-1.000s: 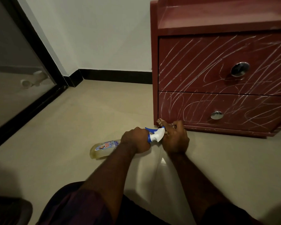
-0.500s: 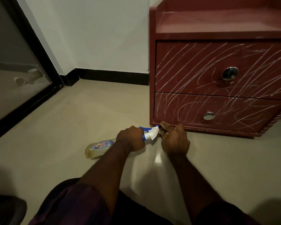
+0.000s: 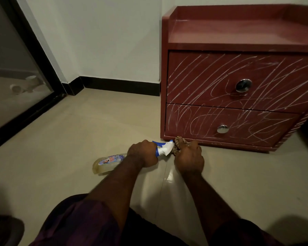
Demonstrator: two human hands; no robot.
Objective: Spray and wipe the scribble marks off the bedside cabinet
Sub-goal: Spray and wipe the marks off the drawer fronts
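Left hand (image 3: 143, 153) is curled round the neck of the spray bottle (image 3: 108, 162), just behind its blue-and-white trigger head (image 3: 164, 148). Bottle lies nearly flat at floor level, yellowish body running out toward 8 o'clock from the fist, nozzle aimed toward 2 o'clock. Cannot tell whether the body touches the floor (image 3: 78, 130).

Right hand (image 3: 189, 158) sits just beside the left, at its 3 o'clock, fingers bunched over a brown patterned cloth (image 3: 180, 142). Cloth pokes out at 11 o'clock of that hand, touching or almost touching the nozzle tip.

Bedside cabinet (image 3: 238, 32), red-brown, stands at 1 to 2 o'clock from the hands, its lower left corner just beyond the cloth. White scribble marks (image 3: 203, 80) cover both drawer fronts, around the upper knob (image 3: 243, 85) and lower knob (image 3: 222, 128), and run onto the right side panel.

Black skirting (image 3: 121, 86) at 11 o'clock along the wall, glass door (image 3: 11, 86) far off at 9 o'clock.
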